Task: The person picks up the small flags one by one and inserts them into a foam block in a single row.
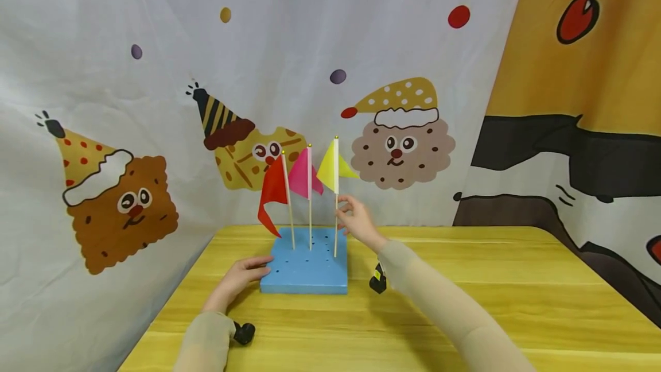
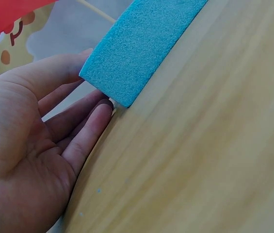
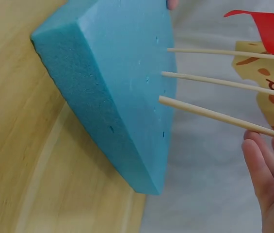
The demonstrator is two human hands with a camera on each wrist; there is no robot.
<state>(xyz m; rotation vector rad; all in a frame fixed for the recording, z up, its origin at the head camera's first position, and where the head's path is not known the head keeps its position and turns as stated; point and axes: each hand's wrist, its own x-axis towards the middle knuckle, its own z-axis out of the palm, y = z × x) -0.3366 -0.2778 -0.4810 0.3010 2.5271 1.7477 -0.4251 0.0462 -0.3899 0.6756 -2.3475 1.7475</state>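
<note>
A blue foam block (image 1: 304, 274) with several small holes lies flat on the wooden table. Three flags on thin sticks rise over it: a red flag (image 1: 273, 188) at the left, a pink flag (image 1: 300, 175) in the middle, a yellow flag (image 1: 328, 168) at the right. My right hand (image 1: 358, 224) pinches the yellow flag's stick (image 3: 214, 115) below the cloth. That stick's lower end meets the block's top; how deep it sits, I cannot tell. At the block's left edge, my left hand (image 1: 240, 281) rests its extended fingers (image 2: 95, 128) against the foam.
The wooden table (image 1: 465, 286) stretches to the right of the block. Behind its far edge hangs a white cloth (image 1: 289, 33) printed with cartoon biscuits. Small black devices sit by the left wrist (image 1: 244, 333) and the right wrist (image 1: 378, 280).
</note>
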